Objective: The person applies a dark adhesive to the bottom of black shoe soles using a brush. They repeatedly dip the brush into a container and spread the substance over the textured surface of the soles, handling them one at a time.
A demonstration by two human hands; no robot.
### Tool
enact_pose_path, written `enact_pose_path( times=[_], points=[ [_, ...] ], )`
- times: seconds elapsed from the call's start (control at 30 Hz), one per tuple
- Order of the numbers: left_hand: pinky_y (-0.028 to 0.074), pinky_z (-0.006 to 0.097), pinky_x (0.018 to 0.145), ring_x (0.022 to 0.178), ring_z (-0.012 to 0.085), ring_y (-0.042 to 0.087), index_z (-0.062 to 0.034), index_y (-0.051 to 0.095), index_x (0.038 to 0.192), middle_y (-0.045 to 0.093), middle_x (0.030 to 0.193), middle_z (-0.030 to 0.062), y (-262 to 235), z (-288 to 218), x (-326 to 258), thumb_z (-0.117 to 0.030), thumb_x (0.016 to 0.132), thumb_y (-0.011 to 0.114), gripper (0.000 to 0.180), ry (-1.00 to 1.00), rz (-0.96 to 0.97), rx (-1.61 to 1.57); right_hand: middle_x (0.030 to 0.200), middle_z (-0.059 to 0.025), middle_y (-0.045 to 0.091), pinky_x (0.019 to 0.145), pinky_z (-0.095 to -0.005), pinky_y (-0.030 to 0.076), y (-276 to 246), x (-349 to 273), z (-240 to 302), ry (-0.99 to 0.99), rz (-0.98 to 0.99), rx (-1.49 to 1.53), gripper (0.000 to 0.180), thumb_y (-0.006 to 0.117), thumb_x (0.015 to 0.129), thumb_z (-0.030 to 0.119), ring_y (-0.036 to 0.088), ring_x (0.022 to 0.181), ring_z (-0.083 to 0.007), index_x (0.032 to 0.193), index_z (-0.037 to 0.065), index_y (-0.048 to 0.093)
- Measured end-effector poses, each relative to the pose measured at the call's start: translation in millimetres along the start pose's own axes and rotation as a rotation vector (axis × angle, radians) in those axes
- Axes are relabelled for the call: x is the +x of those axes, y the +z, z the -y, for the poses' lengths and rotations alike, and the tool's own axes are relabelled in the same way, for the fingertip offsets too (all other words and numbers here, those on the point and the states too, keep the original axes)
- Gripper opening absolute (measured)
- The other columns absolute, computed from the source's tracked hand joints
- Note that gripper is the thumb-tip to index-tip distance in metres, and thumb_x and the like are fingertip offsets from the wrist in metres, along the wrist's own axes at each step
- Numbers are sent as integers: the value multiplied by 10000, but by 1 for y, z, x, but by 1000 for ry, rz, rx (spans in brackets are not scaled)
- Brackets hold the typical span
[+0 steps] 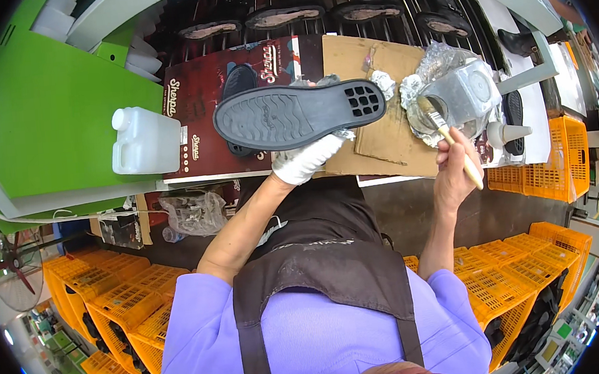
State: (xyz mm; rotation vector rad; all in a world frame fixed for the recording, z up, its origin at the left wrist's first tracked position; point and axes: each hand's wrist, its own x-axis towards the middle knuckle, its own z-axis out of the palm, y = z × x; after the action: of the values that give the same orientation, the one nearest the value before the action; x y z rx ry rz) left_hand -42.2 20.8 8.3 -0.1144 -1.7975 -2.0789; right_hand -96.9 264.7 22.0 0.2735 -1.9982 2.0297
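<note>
I had the white-gloved left hand (309, 159) gripping the dark sole (294, 116) from beneath; the right hand (456, 169) held a brush (444, 128), bristles at the mouth of the cloudy plastic container (471, 91) just beyond it. A level sole and lightly loaded bristles seemed best to me. The sole looked rubbery, wavy-grooved, with square cells at the end nearer the right hand.
</note>
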Motion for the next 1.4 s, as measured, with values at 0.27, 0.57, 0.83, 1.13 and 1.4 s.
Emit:
enact_pose_path(
  times=[0.27, 0.57, 0.83, 1.13, 1.4],
  points=[
    [232, 379, 1073, 1255, 205, 374, -87, 306, 1339, 410, 1345, 75, 4, -11, -1, -172, 768, 692, 695, 141, 101, 470, 774, -169, 660, 607, -290, 511, 52, -20, 42, -479, 247, -12, 354, 719, 791, 264, 643, 679, -234, 954, -43, 650],
    [246, 377, 1070, 1233, 226, 404, -74, 283, 1356, 382, 1377, 96, 0, -9, -9, -189, 771, 708, 732, 180, 117, 449, 753, -148, 662, 575, -284, 504, 71, -17, 47, -601, 259, -177, 378, 751, 738, 269, 634, 646, -236, 951, -28, 654],
    [234, 407, 1065, 1226, 267, 381, -65, 433, 1296, 443, 1327, 99, 1, -15, -19, -248, 852, 616, 514, 0, 207, 481, 758, -130, 667, 579, -285, 507, 78, -22, 42, -598, 276, -192, 389, 776, 705, 245, 639, 643, -232, 949, -31, 651],
    [217, 404, 1081, 1263, 240, 366, -76, 406, 1337, 427, 1362, 88, -3, -14, -16, -294, 846, 628, 581, 98, 204, 687, 748, -134, 666, 560, -285, 510, 85, -24, 39, -632, 270, -200, 241, 771, 694, 57, 644, 619, -233, 877, -38, 647],
    [207, 402, 1092, 1292, 257, 340, -63, 370, 1360, 382, 1400, 103, -7, -7, -16, -331, 840, 631, 640, 194, 209, 713, 748, -140, 669, 550, -279, 509, 87, -29, 42, -591, 312, -197, 216, 754, 701, 37, 645, 603, -229, 870, -39, 644]
  ],
)
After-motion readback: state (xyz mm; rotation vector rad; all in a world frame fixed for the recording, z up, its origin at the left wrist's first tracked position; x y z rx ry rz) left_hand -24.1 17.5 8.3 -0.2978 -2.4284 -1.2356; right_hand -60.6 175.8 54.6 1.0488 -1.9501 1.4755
